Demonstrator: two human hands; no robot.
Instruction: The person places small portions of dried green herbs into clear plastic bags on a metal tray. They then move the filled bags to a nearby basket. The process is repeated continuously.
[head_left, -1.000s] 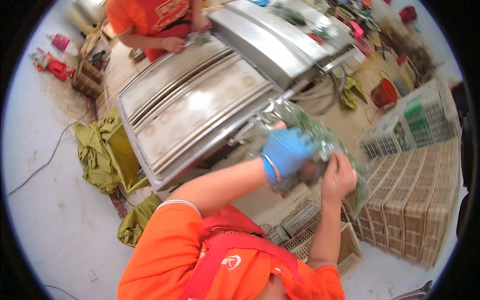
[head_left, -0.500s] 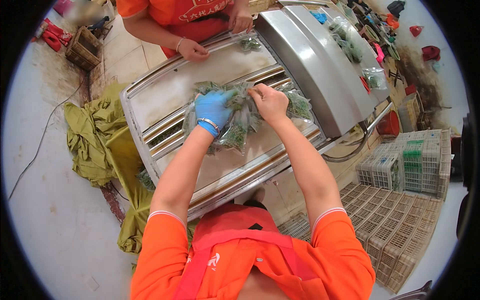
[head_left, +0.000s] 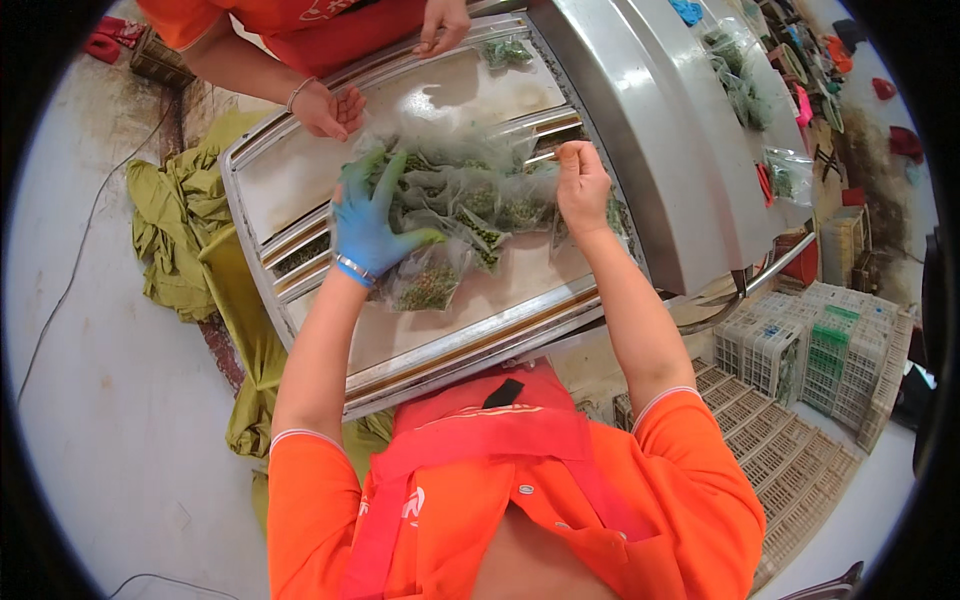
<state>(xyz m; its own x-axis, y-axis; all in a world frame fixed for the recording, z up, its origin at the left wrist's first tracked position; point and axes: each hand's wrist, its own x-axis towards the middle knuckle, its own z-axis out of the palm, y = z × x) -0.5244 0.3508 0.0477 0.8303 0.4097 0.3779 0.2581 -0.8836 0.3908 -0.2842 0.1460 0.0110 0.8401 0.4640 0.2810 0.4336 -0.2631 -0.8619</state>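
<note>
Clear plastic bags of small green berries or peppercorns (head_left: 430, 285) lie heaped over the middle of the metal-framed worktop (head_left: 400, 340). My left hand (head_left: 370, 220), in a blue glove, rests at the heap's left side with its fingers spread against the bags. Bare and closed, my right hand (head_left: 583, 190) is at the right edge of the heap, thumb and forefinger pressed together. Plastic film ends close beside it, and whatever lies between those fingertips is too small to make out. More bagged green stuff shows below the right wrist, partly hidden by my forearm.
Across the worktop stands a co-worker, one hand (head_left: 335, 110) near the heap, the other (head_left: 443, 25) by a small bag (head_left: 505, 52). A steel housing (head_left: 640, 120) borders the right side. Plastic crates (head_left: 770, 340) stand lower right; green cloth (head_left: 185, 220) hangs at left.
My left hand has moved left and spread its fingers; my right hand has shifted right, away from the heap's middle. The bags now lie spread wider. The co-worker's near hand has turned palm up.
</note>
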